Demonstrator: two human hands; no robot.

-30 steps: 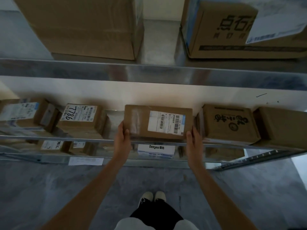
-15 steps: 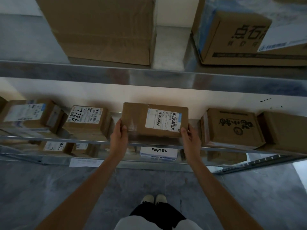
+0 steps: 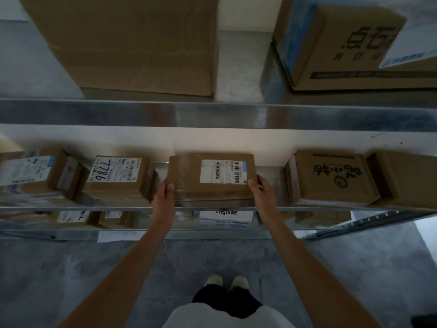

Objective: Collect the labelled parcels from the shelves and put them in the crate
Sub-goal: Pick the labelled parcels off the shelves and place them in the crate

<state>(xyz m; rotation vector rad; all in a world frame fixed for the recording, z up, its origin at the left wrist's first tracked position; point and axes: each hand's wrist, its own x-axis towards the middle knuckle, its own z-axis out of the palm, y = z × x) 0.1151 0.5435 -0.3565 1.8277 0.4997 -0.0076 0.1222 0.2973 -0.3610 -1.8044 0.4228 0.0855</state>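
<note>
Labelled parcel [image 3: 211, 176] in left hand [image 3: 164, 197] and right hand [image 3: 263, 194], fingers round its ends, neighbouring boxes [image 3: 118, 177] close alongside.

Handwritten "7786" on parcel label [image 3: 115, 169]; "Deeyeo" on white pack [image 3: 226, 217] lower shelf.
</note>
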